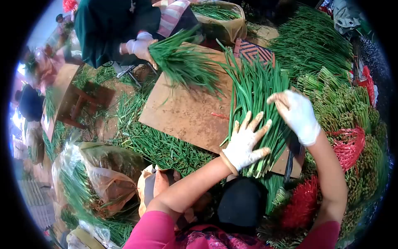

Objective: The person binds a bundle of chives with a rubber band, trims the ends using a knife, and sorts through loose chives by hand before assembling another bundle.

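Note:
My left hand [247, 146], in a white glove, lies on the lower part of a spread of long green stalks [258, 89], its fingers apart. To its right, my right hand [297, 114], gloved too, is over the right edge of the stalks with its fingers bent together; whether anything is between them is too small to tell. The stalks rest on a brown wooden board [186, 112], their pale cut ends toward me. A piece of red string [219, 115] lies on the board left of the stalks.
Across the board, another person's gloved hand [143, 47] holds a green bunch [182, 62]. Tied bundles [352, 99] and red string [348, 147] are piled at right. A clear plastic bag [99, 178] stands at lower left. Loose stalks [166, 149] cover the ground.

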Demonstrator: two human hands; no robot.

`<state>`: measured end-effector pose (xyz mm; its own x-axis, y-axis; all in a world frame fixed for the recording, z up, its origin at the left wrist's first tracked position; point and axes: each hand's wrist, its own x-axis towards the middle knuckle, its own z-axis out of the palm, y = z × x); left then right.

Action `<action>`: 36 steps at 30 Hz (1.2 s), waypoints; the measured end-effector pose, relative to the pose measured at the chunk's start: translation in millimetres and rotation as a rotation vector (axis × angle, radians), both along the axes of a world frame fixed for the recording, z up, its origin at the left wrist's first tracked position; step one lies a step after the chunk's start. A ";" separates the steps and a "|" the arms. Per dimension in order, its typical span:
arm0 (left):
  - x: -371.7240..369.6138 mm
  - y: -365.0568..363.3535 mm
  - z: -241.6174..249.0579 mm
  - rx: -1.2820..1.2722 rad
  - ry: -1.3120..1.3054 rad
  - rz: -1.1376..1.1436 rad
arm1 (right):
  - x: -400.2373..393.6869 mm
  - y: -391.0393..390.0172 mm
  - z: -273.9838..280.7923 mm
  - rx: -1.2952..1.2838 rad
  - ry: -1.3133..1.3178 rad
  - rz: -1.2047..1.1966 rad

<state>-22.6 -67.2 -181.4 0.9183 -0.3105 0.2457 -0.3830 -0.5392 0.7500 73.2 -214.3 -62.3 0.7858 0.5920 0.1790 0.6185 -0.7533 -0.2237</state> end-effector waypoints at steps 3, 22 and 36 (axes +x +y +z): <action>1.1 -8.0 2.2 0.125 -0.009 -0.031 | 53.8 11.7 -33.5 -0.201 -0.025 0.046; -7.3 -24.3 -4.7 0.282 -0.087 -0.163 | 135.4 -10.2 59.4 1.229 -0.023 -0.239; -63.8 17.9 41.9 0.074 -0.346 -0.176 | -87.9 67.0 66.3 1.124 0.398 0.054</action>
<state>-86.5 -49.2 -139.6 0.7165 -0.4839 0.5024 -0.6975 -0.4905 0.5224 -14.7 -147.3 4.0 0.8826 0.2935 0.3672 0.3807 0.0122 -0.9246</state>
